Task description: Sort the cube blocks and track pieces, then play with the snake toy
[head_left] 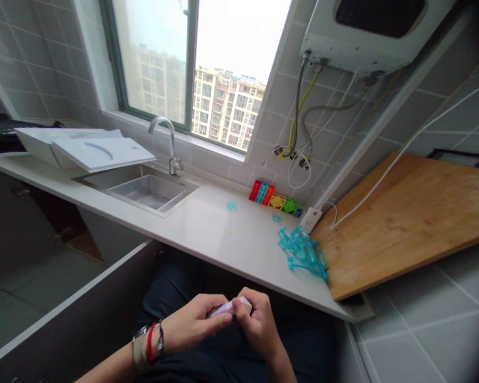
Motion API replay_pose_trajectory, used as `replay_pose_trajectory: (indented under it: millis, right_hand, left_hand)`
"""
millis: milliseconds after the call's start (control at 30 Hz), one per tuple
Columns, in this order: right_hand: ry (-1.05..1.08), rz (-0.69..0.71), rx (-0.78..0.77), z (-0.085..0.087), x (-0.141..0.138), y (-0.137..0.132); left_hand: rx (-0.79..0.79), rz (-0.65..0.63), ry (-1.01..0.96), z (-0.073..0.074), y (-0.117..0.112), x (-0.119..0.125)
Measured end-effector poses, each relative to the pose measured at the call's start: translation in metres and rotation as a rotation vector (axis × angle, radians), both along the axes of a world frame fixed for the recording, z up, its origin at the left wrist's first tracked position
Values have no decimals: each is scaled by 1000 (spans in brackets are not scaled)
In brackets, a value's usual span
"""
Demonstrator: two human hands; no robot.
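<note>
Above my lap, in front of the counter edge, my left hand (197,322) and my right hand (260,323) come together on a small pale pinkish-white box-like piece (245,302). Thumbs and fingers of both hands press on it from either side, covering most of it, so its exact kind does not show. My left wrist carries a watch, a red band and a dark bracelet. On the countertop (207,234) beyond, clear turquoise plastic parts (303,247) lie in a heap at the right, with two small turquoise pieces farther back.
A row of colourful plastic blocks (277,199) stands against the back wall. To the right, a wooden board (415,213) leans beside a white power strip (311,219). At left are a sink (96,183), a faucet (171,143) and a white box (104,151). An open cabinet door (75,306) stands near my left side.
</note>
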State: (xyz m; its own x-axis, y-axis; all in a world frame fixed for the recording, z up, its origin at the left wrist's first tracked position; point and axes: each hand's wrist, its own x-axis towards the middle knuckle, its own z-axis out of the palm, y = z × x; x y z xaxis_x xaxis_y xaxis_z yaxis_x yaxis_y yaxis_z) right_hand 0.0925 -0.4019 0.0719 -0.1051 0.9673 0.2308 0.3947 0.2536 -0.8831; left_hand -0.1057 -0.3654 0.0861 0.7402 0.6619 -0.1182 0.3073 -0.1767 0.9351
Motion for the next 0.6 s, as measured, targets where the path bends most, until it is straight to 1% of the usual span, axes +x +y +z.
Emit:
replay_pose_trajectory:
  millis: [67, 133, 267, 367, 467, 533, 600]
  right_hand:
    - [-25, 5, 2, -1, 1, 0]
    - [-32, -14, 3, -3, -1, 0]
    - [-58, -112, 6, -11, -12, 0]
    - [-157, -231, 18, -12, -26, 0]
    - [-289, -347, -7, -12, -38, 0]
    - [-371, -383, -35, -14, -42, 2]
    - [-432, -389, -58, -16, -42, 4]
  left_hand:
    - [54, 29, 28, -1, 0, 0]
    - [141, 73, 81, -1, -2, -1]
    - [289, 161, 210, -4, -6, -2]
    - [378, 260, 308, -11, -8, 0]
    - [435, 324, 395, -21, -10, 1]
    - [457, 333, 441, -27, -11, 1]
    - [473, 320, 473, -32, -11, 1]
